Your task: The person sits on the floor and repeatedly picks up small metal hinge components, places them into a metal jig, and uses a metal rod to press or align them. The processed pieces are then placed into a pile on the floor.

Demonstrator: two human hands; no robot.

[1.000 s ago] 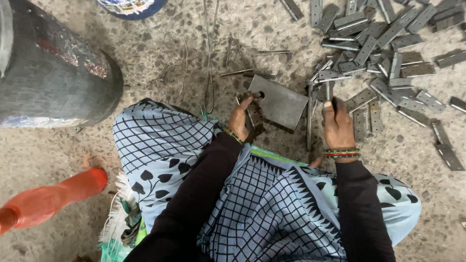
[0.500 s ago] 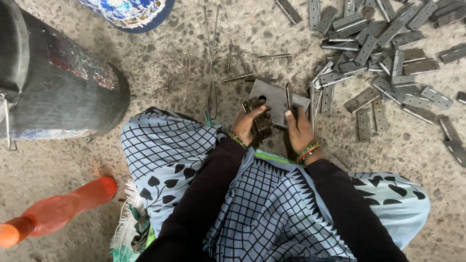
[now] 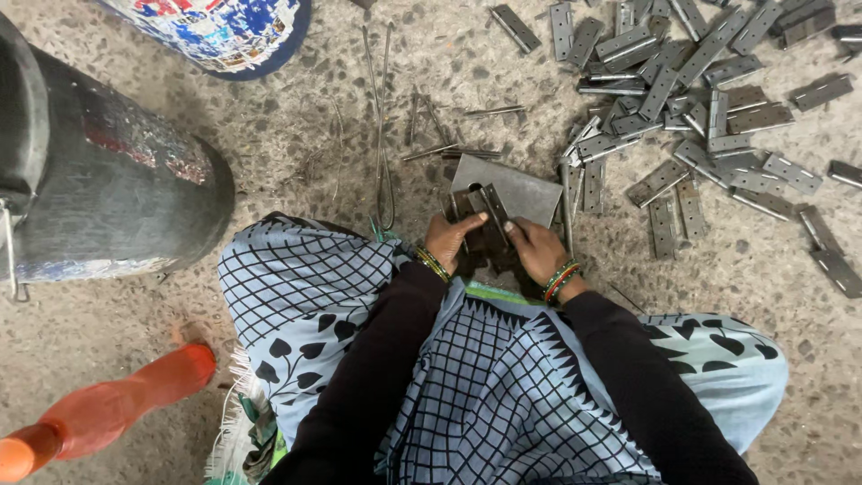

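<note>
Both my left hand (image 3: 453, 235) and right hand (image 3: 536, 249) have their grip clamped on a dark metal hinge (image 3: 489, 220), above a flat steel plate (image 3: 516, 189) on the floor.

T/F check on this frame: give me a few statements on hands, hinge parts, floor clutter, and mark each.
1. Both hands hold a small dark metal hinge piece over a flat grey metal plate. True: the left hand and right hand meet on the hinge piece, with the metal plate just beyond them.
2. The pile of hinges lies to the person's left. False: the pile of hinges spreads on the floor to the right.
3. Thin metal rods lie on the floor beyond the hands. True: the metal rods lie scattered there.
4. The orange bottle stands upright by the plate. False: the orange bottle lies on its side at the lower left, far from the plate.
5. The right wrist is bare. False: it wears coloured bangles.
</note>
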